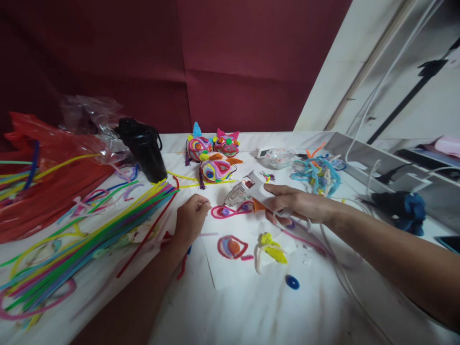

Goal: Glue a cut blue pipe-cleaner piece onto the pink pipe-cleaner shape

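From where I stand, I can't read a single word, brand or number. The white glue gun (259, 186) has a small dark reddish patch near its front, too blurred to tell whether it's a label, and the dark panel (263, 154) on a small white object (271, 151) farther back is too small to make out.

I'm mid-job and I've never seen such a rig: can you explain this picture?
No machine here: these are a person's two bare hands, in one picture from a camera worn on the head. The right hand holds a glue gun over the paper. The left hand is curled at the paper's left edge; whether it holds anything, I can't tell. On the table lie pipe cleaners and a disc; a bottle and three toy heads sit farther back.
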Demonstrator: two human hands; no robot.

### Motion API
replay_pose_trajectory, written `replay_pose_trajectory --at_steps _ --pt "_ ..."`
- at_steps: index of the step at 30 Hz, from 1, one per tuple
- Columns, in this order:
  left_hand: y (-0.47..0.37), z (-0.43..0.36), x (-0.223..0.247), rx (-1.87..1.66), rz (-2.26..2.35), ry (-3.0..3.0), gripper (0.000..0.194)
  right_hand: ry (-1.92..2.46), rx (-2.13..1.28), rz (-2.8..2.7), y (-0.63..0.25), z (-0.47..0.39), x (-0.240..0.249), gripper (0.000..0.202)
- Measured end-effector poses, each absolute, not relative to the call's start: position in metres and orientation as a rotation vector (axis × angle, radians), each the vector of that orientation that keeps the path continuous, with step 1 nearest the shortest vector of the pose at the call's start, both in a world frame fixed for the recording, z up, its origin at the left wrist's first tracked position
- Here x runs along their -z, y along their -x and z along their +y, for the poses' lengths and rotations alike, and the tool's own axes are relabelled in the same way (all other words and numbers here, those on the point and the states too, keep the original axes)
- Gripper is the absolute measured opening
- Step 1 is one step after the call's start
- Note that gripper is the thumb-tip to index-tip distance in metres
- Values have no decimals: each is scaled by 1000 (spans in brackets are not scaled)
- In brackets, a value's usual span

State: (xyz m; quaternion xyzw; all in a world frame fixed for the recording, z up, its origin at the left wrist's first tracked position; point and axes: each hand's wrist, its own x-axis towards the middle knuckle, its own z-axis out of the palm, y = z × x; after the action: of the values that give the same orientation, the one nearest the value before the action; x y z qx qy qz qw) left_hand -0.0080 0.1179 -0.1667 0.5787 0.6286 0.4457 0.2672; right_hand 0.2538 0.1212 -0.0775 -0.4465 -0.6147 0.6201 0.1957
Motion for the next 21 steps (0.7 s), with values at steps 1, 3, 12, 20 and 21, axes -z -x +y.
replay_pose_trajectory --at_steps 1,3,12,20,21 --pt "8 117 165 -1205 1696 -1557 14 1246 -1742 -1711 -255 121 78 25" --pt "7 116 163 -1213 1696 -1548 13 1235 -1749 -1685 -258 120 79 26" --pt "8 116 160 -1283 1699 -1582 14 1174 -1748 -1537 -263 114 88 31" --pt "7 118 164 -1353 1582 -1485 15 1071 -1769 -1348 -262 103 94 29" --pt "8 118 166 -1364 1575 -1487 16 1054 -1773 -1338 -262 102 93 29"
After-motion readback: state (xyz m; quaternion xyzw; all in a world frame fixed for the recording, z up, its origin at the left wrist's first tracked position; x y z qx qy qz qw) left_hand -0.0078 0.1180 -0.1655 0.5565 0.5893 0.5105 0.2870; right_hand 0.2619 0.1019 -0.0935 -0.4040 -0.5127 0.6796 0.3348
